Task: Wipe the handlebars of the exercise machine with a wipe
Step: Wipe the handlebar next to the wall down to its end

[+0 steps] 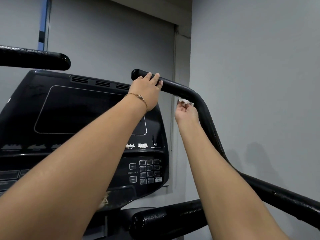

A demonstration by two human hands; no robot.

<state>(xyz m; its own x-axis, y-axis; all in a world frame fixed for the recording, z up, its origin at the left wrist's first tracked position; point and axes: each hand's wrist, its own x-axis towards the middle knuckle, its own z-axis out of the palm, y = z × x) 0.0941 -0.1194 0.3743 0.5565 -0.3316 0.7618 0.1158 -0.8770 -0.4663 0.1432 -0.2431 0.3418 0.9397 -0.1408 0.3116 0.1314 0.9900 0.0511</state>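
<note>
The black right handlebar of the exercise machine rises from the lower right and bends left to a rounded end. My left hand grips it near that end, fingers curled over the top. Just below the bend, my right hand pinches a small crumpled white wipe and presses it against the underside of the bar. The left handlebar juts in from the left edge, untouched.
The machine's black console with its dark screen and keypad stands between my arms. A lower black grip sits at the bottom centre. Grey walls lie behind and to the right.
</note>
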